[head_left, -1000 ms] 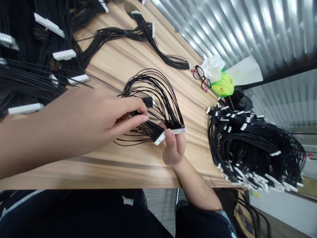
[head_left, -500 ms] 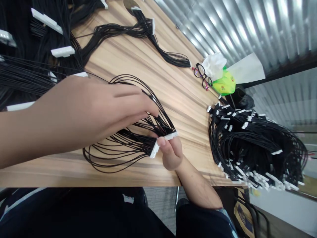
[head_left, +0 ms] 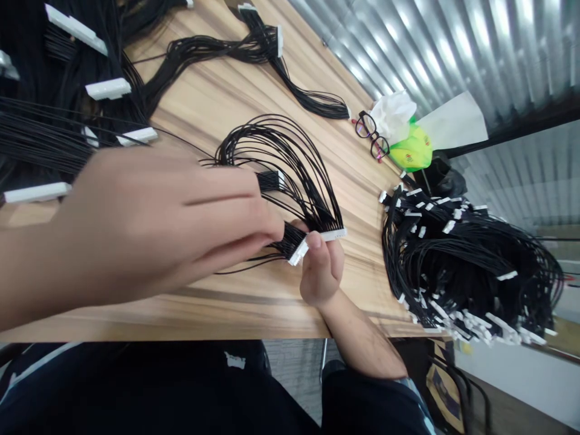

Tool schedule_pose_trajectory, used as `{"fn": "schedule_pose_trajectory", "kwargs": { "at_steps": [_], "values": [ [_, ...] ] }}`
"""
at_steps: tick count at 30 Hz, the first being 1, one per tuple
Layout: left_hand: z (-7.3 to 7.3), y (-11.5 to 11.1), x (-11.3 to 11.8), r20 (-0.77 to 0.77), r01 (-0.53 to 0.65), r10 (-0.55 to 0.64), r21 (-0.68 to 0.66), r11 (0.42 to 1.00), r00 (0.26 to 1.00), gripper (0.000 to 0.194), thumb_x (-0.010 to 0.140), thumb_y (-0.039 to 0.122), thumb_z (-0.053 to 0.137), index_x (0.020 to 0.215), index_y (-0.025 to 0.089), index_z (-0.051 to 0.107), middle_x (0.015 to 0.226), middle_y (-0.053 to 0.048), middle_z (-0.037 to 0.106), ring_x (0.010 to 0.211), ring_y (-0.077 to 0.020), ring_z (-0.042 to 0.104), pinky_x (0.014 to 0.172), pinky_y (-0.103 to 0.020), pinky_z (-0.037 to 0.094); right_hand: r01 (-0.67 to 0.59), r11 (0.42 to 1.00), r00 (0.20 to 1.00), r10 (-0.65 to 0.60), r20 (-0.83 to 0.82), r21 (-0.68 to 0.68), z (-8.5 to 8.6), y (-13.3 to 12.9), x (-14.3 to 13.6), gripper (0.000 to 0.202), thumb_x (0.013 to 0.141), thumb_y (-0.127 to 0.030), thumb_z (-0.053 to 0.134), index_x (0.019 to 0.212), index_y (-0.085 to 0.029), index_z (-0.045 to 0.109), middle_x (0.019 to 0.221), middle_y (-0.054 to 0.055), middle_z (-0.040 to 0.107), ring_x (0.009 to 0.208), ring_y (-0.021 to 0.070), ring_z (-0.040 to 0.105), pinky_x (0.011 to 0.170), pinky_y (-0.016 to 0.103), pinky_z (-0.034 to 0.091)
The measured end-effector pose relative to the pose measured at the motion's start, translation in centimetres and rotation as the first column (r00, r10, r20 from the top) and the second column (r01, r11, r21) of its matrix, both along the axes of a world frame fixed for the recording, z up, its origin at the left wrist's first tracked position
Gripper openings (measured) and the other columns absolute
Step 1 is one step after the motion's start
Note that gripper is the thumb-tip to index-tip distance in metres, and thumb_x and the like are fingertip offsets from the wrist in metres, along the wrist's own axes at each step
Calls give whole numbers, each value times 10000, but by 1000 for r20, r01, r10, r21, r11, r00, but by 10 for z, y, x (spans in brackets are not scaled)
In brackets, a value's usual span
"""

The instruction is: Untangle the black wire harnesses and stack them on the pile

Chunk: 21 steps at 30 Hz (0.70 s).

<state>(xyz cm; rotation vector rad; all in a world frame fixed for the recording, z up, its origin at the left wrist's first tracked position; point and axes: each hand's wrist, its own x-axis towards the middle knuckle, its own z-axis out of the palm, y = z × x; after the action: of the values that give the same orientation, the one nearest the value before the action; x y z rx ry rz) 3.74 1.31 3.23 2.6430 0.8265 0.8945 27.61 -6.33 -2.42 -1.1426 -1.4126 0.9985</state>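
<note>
A black wire harness (head_left: 324,175) with white connectors loops over the wooden table in front of me. My right hand (head_left: 321,272) pinches two white connectors (head_left: 333,234) between thumb and fingers, their wires fanning away to the left. From the left, my left hand (head_left: 181,217) reaches across with its fingers pressed together on the wires, close to the connectors. Its thumb is hidden beneath the hand. Another small white connector (head_left: 281,179) shows between the looped wires, just past the left fingertips.
Many black wires with white connectors (head_left: 109,89) pile up at the upper left. Another harness (head_left: 317,103) stretches along the back. Eyeglasses (head_left: 371,136), a green packet (head_left: 412,148) and white tissue (head_left: 393,115) lie by the corrugated metal wall. A large harness heap (head_left: 471,260) covers the right end.
My right hand has moved slightly up and to the right with the connectors. My left hand's fingers have closed together on the wires near the connectors, and the loop stands rounder behind them.
</note>
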Motion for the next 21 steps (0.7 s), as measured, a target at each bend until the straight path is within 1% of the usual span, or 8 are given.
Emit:
{"fn": "schedule_pose_trajectory", "kwargs": {
  "at_steps": [1,3,7,9,11,14,18,21],
  "values": [
    [-1,-1,2,-18,36,-35,68,997,999,272,1115,379,484,1042,383,746,801,105,731,647,-141,595,579,-332,379,13,1000,1000,-13,21,14,0,0,0,413,1086,-541,423,867,-277,653,669,7,585,574,194,562,535,355,495],
    [-3,-2,5,-59,97,-89,147,984,994,354,1122,285,412,1080,369,753,780,89,726,622,-145,577,542,-324,375,25,999,998,-27,59,45,1,-1,-1,379,1093,-521,428,894,-289,650,667,-7,573,568,186,550,536,344,482],
    [-6,-1,8,-120,92,-70,190,978,990,517,1097,188,312,1135,419,773,820,102,758,581,-138,560,511,-323,395,56,995,991,-66,119,82,6,-2,-3,328,1094,-494,466,886,-303,632,670,-28,574,575,173,557,559,325,477],
    [-7,-3,5,-168,84,-46,227,970,985,528,1082,168,321,1197,446,755,868,109,779,628,-145,590,539,-328,405,67,995,988,-77,132,78,8,-2,-3,337,1094,-497,469,869,-301,624,667,-29,579,575,171,558,565,320,476],
    [-6,-6,1,-228,68,-12,241,968,974,516,1067,150,356,1260,452,728,938,103,796,732,-160,651,612,-340,449,57,996,989,-66,134,69,7,-2,-4,353,1097,-498,455,862,-295,624,663,-24,578,574,171,555,566,321,475],
    [-6,-13,-3,-260,54,22,281,958,965,538,1042,103,355,1298,416,710,1007,76,801,861,-184,708,710,-375,514,38,997,995,-45,95,75,6,-2,-3,311,1098,-461,467,900,-294,639,667,-24,578,573,169,551,558,323,464],
    [-8,-15,-3,-256,62,25,326,943,966,554,1037,76,329,1294,391,705,1023,70,793,867,-182,712,716,-381,508,41,995,994,-50,93,91,6,-3,-2,269,1100,-432,470,937,-300,638,675,-29,584,581,171,557,571,330,468],
    [-10,-10,-1,-221,104,-32,321,941,975,523,1054,70,318,1261,341,715,994,63,784,839,-180,692,694,-362,472,36,992,987,-54,148,118,7,-2,-2,279,1108,-409,450,930,-296,633,687,-29,584,605,170,574,598,334,478]
  ]
}}
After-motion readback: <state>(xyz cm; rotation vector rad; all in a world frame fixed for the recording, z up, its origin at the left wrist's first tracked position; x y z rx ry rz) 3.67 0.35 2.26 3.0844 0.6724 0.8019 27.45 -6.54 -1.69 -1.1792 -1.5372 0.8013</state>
